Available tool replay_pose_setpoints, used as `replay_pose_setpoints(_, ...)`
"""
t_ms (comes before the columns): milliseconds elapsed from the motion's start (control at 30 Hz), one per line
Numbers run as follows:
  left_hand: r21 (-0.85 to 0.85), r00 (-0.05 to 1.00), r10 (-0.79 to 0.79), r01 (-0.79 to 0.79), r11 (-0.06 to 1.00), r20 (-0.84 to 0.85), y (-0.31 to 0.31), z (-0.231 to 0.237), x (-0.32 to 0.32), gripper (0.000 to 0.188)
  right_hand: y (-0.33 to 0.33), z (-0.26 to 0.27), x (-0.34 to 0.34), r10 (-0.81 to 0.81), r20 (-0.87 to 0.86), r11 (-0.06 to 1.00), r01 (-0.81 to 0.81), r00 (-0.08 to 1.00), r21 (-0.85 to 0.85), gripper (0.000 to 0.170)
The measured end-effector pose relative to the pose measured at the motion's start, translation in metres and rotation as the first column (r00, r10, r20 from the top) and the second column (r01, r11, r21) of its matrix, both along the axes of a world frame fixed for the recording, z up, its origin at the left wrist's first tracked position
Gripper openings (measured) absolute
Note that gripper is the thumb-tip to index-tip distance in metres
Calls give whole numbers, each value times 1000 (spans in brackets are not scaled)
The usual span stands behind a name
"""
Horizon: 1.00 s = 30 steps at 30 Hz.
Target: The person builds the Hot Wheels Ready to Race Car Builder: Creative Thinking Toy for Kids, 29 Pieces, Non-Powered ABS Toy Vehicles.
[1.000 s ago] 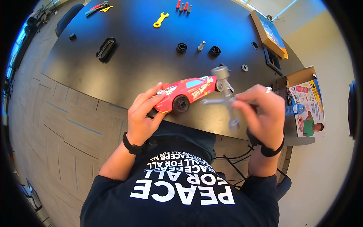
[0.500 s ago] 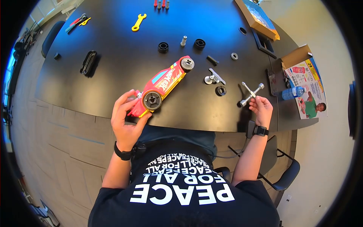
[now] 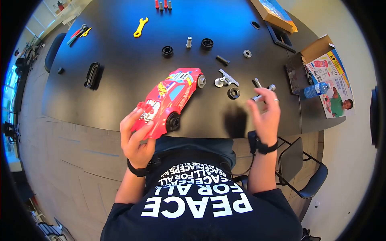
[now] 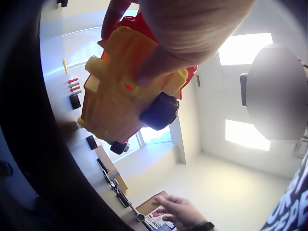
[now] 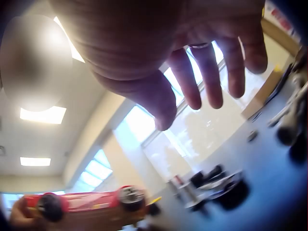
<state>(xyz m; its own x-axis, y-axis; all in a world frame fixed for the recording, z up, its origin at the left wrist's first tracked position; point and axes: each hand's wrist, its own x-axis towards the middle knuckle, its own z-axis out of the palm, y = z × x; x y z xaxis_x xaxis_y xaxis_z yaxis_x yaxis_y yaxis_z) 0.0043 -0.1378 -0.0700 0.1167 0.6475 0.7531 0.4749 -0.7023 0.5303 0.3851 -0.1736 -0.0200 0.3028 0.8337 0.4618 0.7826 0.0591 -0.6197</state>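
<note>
The left hand grips the rear of a red toy car, held tilted above the table. In the left wrist view the thumb presses on the car's yellow underside. A black wheel shows near that hand, and a grey wheel hub at the far end. The right hand is raised with its fingers spread, holding nothing. Behind its fingertips lies a grey cross-shaped wrench, partly hidden. Between car and right hand are a black wheel ring and a grey T-shaped piece.
Farther back are black rings, a grey bolt, a dark bolt, a yellow wrench and a black tray. A bottle and a printed box stand at the right.
The right hand has carried the cross wrench to the table's right side, let it go and moved slightly left. The left hand has turned the car so its top shows.
</note>
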Motion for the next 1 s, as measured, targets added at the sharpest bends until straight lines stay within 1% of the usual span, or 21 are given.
replay_pose_setpoints(100,34,1000,-7,6,999,27,-5,7,12,41,-10,30,-77,362,-253,917,-392,897,-79,68)
replay_pose_setpoints(133,55,999,-17,15,998,37,-7,11,17,41,-7,26,-89,539,-167,839,-544,826,16,70)
replay_pose_setpoints(167,58,999,-12,10,998,35,-8,16,22,43,-4,22,-98,633,-89,774,-630,769,58,70)
replay_pose_setpoints(200,64,999,-18,15,998,34,-9,18,26,43,-2,22,-106,657,-58,754,-653,752,64,68)
replay_pose_setpoints(267,53,998,-22,19,998,55,-10,22,29,45,4,16,-116,617,-40,783,-608,786,133,50)
replay_pose_setpoints(300,59,998,-22,19,998,55,-10,23,29,45,3,14,-116,618,-36,782,-608,786,138,50)
replay_pose_setpoints(367,54,999,-30,28,998,37,-11,24,29,47,-4,10,-114,518,-207,846,-533,830,-18,31)
replay_pose_setpoints(400,57,999,-32,30,998,35,-12,25,29,47,-5,4,-107,518,-206,847,-532,830,-15,31)
replay_pose_setpoints(433,58,999,-38,37,998,15,-13,24,28,48,-6,-4,-96,643,-185,755,-655,744,-12,29)
replay_pose_setpoints(467,58,999,-44,45,997,-6,-14,24,28,48,-7,-10,-90,752,-165,646,-763,639,-13,30)
replay_pose_setpoints(500,57,999,-46,47,997,-6,-15,26,28,48,-12,-14,-91,725,-69,685,-728,685,-21,35)
replay_pose_setpoints(533,60,999,-44,45,997,-14,-15,27,29,48,-15,-7,-100,724,-69,687,-726,687,-22,35)
replay_pose_setpoints(600,64,999,-48,49,997,-20,-15,27,31,47,-19,15,-125,499,-174,866,-484,849,124,44)
replay_pose_setpoints(633,80,998,-59,61,995,-27,-16,26,32,46,-21,11,-127,486,-139,874,-476,863,100,62)
replay_pose_setpoints(667,96,997,-70,73,993,-34,-16,25,32,44,-20,9,-128,481,-137,876,-471,866,102,62)
replay_pose_setpoints(733,143,990,-116,127,982,-83,-21,29,34,44,-16,7,-131,524,73,839,-529,849,131,74)
replay_pose_setpoints(800,189,979,-153,177,966,-135,-25,33,34,43,-17,2,-133,508,95,842,-516,856,156,72)
replay_pose_setpoints(867,186,945,-295,318,930,-140,-29,34,33,49,-15,-7,-127,568,13,804,-559,823,201,64)
replay_pose_setpoints(900,152,923,-364,380,912,-124,-30,27,25,69,-15,-7,-126,590,-106,799,-559,800,221,58)
replay_pose_setpoints(933,153,924,-362,379,913,-124,-27,27,23,69,-14,-6,-123,592,-105,797,-561,799,222,58)
replay_pose_setpoints(1000,151,942,-328,316,937,65,-18,29,24,84,-12,-5,-113,619,-214,782,-568,756,257,54)
